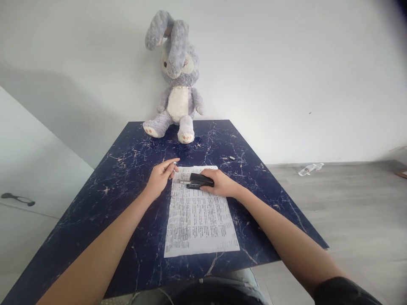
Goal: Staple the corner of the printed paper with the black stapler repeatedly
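A black stapler point(202, 180) is in the grip of my right hand point(219, 182), above the upper part of a printed sheet of paper point(203, 237). The stapler's silver metal part points left, toward my other hand. Between the thumb and fingers of my left hand point(161, 176) is a small silvery staple strip point(174, 162), mostly covered by the fingertips. This hand is at the sheet's upper left edge, just apart from the stapler.
A grey plush rabbit point(179, 101) sits at the back of the dark blue marbled table point(127, 165), against the wall. Another small silvery strip point(232, 158) lies right of the sheet's top. On the floor at right is a clear plastic bottle point(310, 169).
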A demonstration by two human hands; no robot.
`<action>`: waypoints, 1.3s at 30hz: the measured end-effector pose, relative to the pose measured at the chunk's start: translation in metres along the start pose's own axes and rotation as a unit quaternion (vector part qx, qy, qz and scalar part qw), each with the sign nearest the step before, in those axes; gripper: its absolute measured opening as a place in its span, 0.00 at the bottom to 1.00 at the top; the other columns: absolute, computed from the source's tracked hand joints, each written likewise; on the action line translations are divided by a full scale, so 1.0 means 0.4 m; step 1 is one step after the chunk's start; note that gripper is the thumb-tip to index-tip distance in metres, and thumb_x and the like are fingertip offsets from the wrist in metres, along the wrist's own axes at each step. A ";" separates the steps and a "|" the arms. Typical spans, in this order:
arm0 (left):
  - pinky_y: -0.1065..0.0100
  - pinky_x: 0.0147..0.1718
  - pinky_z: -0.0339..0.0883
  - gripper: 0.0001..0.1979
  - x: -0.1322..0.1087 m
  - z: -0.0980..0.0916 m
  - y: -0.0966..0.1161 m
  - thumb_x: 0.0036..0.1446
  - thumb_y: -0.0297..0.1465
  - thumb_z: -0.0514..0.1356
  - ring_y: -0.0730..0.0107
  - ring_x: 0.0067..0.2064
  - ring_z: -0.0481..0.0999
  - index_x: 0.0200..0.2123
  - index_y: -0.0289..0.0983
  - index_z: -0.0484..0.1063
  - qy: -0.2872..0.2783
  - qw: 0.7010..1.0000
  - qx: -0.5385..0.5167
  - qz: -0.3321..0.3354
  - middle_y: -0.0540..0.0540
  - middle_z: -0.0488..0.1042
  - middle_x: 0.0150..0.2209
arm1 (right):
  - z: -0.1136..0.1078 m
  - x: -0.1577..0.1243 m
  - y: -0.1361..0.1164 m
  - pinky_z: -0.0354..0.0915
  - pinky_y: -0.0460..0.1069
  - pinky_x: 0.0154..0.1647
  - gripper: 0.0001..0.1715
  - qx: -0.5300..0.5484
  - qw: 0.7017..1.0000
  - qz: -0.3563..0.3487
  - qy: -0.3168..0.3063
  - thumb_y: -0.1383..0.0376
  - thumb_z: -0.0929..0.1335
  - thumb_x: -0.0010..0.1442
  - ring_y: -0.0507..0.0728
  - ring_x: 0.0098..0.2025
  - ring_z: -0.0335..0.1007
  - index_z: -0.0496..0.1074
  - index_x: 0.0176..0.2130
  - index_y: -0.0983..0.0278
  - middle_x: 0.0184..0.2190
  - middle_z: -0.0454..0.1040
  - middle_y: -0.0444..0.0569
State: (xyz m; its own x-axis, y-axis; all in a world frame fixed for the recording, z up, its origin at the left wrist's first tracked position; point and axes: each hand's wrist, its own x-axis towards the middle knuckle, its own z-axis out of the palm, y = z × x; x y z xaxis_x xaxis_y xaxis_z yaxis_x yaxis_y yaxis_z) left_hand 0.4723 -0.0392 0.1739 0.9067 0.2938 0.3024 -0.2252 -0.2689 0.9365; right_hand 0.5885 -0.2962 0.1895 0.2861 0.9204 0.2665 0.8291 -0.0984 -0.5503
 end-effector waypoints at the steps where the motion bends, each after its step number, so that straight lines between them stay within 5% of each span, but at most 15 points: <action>1: 0.71 0.28 0.63 0.23 0.000 0.000 -0.002 0.67 0.45 0.59 0.76 0.27 0.65 0.57 0.37 0.77 0.003 1.000 0.002 -0.002 0.46 0.75 0.34 | 0.000 0.000 -0.001 0.60 0.49 0.38 0.10 0.003 1.000 0.001 0.000 0.64 0.72 0.62 0.55 0.36 0.68 0.69 0.42 0.62 0.36 0.72 0.47; 6: 0.68 0.32 0.69 0.21 0.000 -0.008 -0.007 0.66 0.44 0.61 0.71 0.32 0.73 0.53 0.38 0.80 -0.012 0.999 0.041 0.001 0.44 0.80 0.38 | -0.004 -0.001 -0.006 0.61 0.49 0.39 0.10 0.012 1.000 0.002 -0.003 0.65 0.72 0.62 0.55 0.37 0.68 0.69 0.42 0.63 0.38 0.73 0.47; 10: 0.61 0.45 0.74 0.16 -0.005 -0.014 0.011 0.63 0.41 0.64 0.61 0.45 0.80 0.49 0.41 0.83 -0.094 0.986 0.126 0.056 0.41 0.82 0.48 | -0.005 -0.001 -0.008 0.60 0.49 0.38 0.09 0.011 1.000 0.003 -0.005 0.64 0.72 0.62 0.56 0.37 0.68 0.69 0.42 0.63 0.36 0.73 0.47; 15: 0.57 0.50 0.75 0.10 -0.015 -0.010 0.032 0.59 0.37 0.68 0.58 0.45 0.83 0.42 0.42 0.85 -0.173 0.962 0.193 0.083 0.43 0.84 0.44 | -0.006 -0.001 -0.008 0.60 0.49 0.37 0.10 0.012 1.000 0.004 -0.007 0.64 0.72 0.62 0.55 0.36 0.68 0.69 0.42 0.63 0.36 0.73 0.47; 27: 0.57 0.47 0.78 0.07 -0.017 0.003 0.036 0.58 0.35 0.68 0.58 0.43 0.84 0.39 0.42 0.85 -0.162 0.960 0.211 0.085 0.44 0.85 0.42 | -0.007 -0.002 -0.007 0.60 0.49 0.37 0.10 0.009 1.000 0.005 -0.007 0.64 0.72 0.62 0.55 0.36 0.68 0.68 0.41 0.62 0.36 0.72 0.47; 33: 0.53 0.53 0.75 0.08 -0.011 -0.015 0.022 0.63 0.36 0.65 0.59 0.47 0.83 0.43 0.46 0.85 -0.212 0.938 0.230 0.151 0.45 0.84 0.45 | -0.009 -0.002 -0.011 0.60 0.49 0.37 0.10 0.015 1.000 0.005 -0.009 0.64 0.71 0.62 0.55 0.35 0.68 0.69 0.42 0.63 0.36 0.73 0.47; 39: 0.54 0.54 0.75 0.12 -0.004 -0.061 0.017 0.64 0.37 0.63 0.58 0.50 0.82 0.49 0.48 0.83 -0.273 0.942 0.185 0.062 0.46 0.83 0.49 | -0.017 -0.005 0.014 0.59 0.48 0.34 0.07 0.038 0.999 0.018 0.006 0.65 0.72 0.60 0.54 0.32 0.66 0.71 0.39 0.63 0.32 0.72 0.45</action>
State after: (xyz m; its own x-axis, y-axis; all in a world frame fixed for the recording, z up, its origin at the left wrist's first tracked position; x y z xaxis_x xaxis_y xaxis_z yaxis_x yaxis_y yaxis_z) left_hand 0.4606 -0.0192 0.1840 0.9528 -0.2486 0.1741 -0.2927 -0.6014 0.7434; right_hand 0.5958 -0.3012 0.1913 0.3224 0.9116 0.2549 0.7790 -0.1026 -0.6186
